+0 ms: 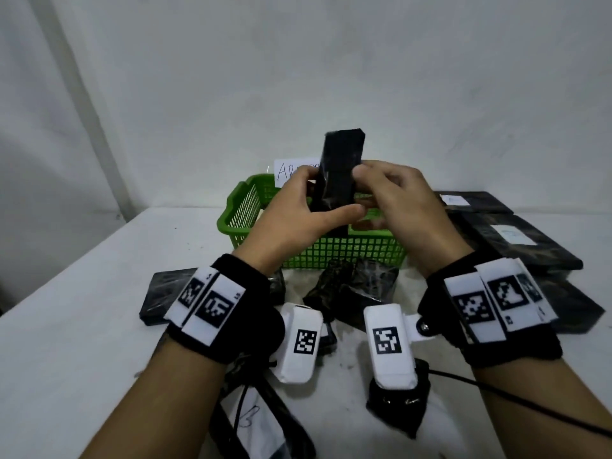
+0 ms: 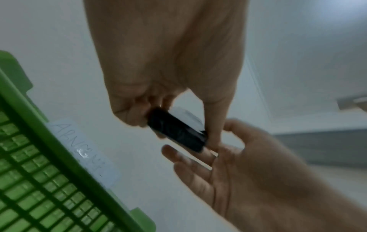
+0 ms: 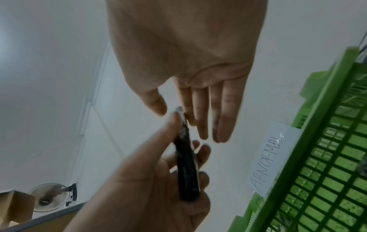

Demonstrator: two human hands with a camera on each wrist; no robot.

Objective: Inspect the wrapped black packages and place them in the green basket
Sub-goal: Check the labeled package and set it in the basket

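Observation:
I hold a slim wrapped black package (image 1: pixel 341 167) upright over the green basket (image 1: pixel 331 250). My left hand (image 1: pixel 298 210) grips its lower half, thumb across the front and fingers behind. My right hand (image 1: pixel 397 200) meets it from the right. In the right wrist view the right hand (image 3: pixel 188 47) has straight fingers, its index finger touching the top edge of the package (image 3: pixel 186 172), which the left hand (image 3: pixel 149 188) clasps. In the left wrist view the left hand (image 2: pixel 168 62) pinches the package (image 2: pixel 176 133) above the right hand's (image 2: pixel 258 180) flat palm.
The basket carries a paper label (image 3: pixel 272 161) reading ABNORMAL. Several more black packages lie on the white table: a pile (image 1: pixel 351 286) before the basket, one (image 1: pixel 165 293) at left, a labelled stack (image 1: pixel 516 240) at right. A black cable (image 1: pixel 530 402) trails at lower right.

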